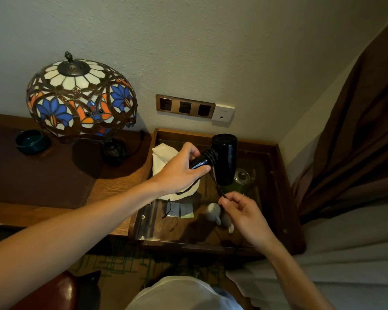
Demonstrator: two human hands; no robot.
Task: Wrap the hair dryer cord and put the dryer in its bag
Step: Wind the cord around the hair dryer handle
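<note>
A glossy black hair dryer (224, 157) hangs in the air above a glass-topped side table (276, 175). My left hand (182, 171) grips its handle, where several turns of black coiled cord (211, 155) sit wound. From the handle the cord runs down to my right hand (242, 211), which pinches it between thumb and fingers. A cream cloth bag (166, 157) with a dark drawstring lies on the table's left side, partly hidden under my left hand.
A stained-glass lamp (81, 97) and a dark green ashtray (31, 142) stand on the wooden desk (112, 186) at left. Wall sockets (185, 106) sit behind the table. A glass jar (242, 177), white teapot (213, 212) and sachets show under the glass. Brown curtain (356, 130) hangs right.
</note>
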